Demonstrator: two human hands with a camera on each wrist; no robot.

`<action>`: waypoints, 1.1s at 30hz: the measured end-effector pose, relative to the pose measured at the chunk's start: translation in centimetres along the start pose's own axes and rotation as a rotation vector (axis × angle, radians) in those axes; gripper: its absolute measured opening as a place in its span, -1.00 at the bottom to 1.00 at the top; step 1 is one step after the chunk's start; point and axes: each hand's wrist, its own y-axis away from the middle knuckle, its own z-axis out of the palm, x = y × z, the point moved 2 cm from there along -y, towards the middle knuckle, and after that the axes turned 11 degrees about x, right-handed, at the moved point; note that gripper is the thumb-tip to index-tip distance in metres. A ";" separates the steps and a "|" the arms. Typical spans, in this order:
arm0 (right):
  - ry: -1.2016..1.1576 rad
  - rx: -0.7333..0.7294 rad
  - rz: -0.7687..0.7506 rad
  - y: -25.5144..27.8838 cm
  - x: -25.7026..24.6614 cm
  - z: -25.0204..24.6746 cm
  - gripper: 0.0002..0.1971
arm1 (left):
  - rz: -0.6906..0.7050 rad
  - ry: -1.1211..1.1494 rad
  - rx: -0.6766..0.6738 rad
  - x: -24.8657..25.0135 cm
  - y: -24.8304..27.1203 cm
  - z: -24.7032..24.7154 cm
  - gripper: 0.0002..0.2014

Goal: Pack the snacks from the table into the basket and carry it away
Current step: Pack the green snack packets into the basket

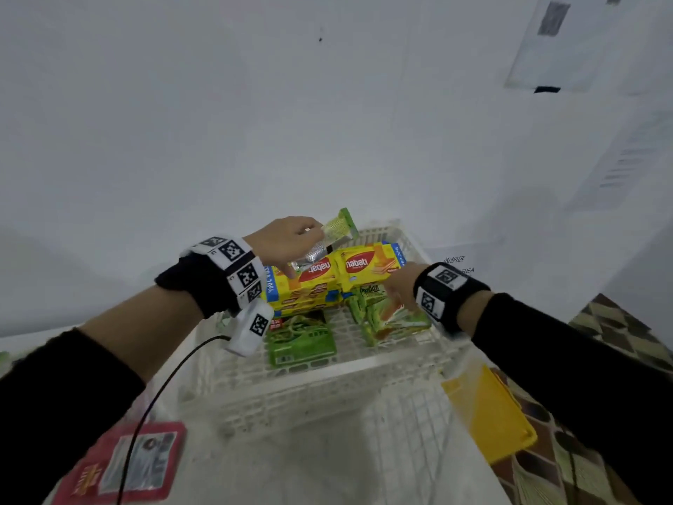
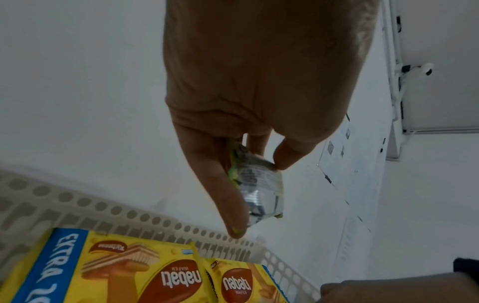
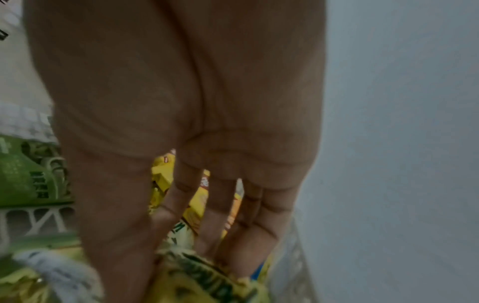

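A white slotted basket [image 1: 327, 369] stands on the table in front of me. Yellow Nabati wafer packs [image 1: 368, 267] [image 2: 155, 276] are stacked along its far wall. A green snack pack [image 1: 300, 340] lies at the near left inside. My left hand [image 1: 313, 235] hovers over the back left of the basket and pinches a small green and silver wafer packet [image 1: 337, 229] [image 2: 261, 184]. My right hand [image 1: 398, 291] reaches down into the basket's right side. Its thumb and fingers pinch the top of a green Pandan pack [image 1: 386, 318] [image 3: 207, 276].
A flat yellow object [image 1: 491, 413] lies right of the basket at the table's edge. A red card [image 1: 124, 464] and a black cable [image 1: 156, 395] hang at the near left. A white wall stands close behind the basket. A patterned surface [image 1: 619, 340] shows at right.
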 end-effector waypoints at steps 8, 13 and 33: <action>0.015 -0.008 0.005 0.7 0.3 -0.1 -0.49 | 0.070 -0.034 -0.093 0.9 -2.5 1.0 -0.59; -0.229 0.153 -0.073 7.3 -0.1 -1.8 -0.62 | 0.226 -0.198 -0.174 1.6 -3.7 3.1 -0.55; -0.778 1.008 -0.160 13.2 0.3 11.6 -0.75 | 1.135 -0.304 -0.066 1.2 -0.7 18.8 -0.69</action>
